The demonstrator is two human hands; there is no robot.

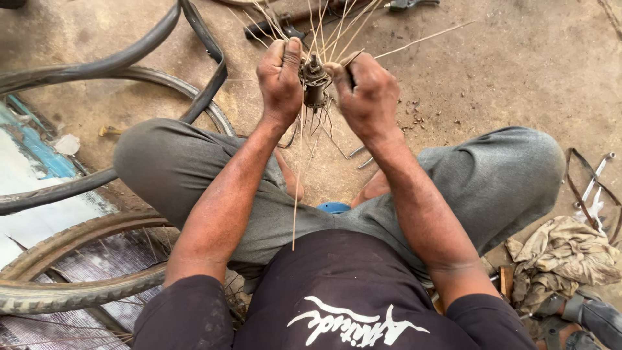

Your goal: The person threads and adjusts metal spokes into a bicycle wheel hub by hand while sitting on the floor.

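Standing upright between the two fists, the wheel hub [315,83] sits far of the knees, the left hand [280,79] closed on spokes [330,29], the right hand [368,91] gripping a dark tool beside it.

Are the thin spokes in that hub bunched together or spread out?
Spread out: the spokes fan loosely from the hub between both hands.

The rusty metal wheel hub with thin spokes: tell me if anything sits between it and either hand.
Nothing visible does. The left hand and right hand both close directly around the rusty metal wheel hub, one on each side. The thin metal spokes fan up between the fingers, but they belong to the hub itself.
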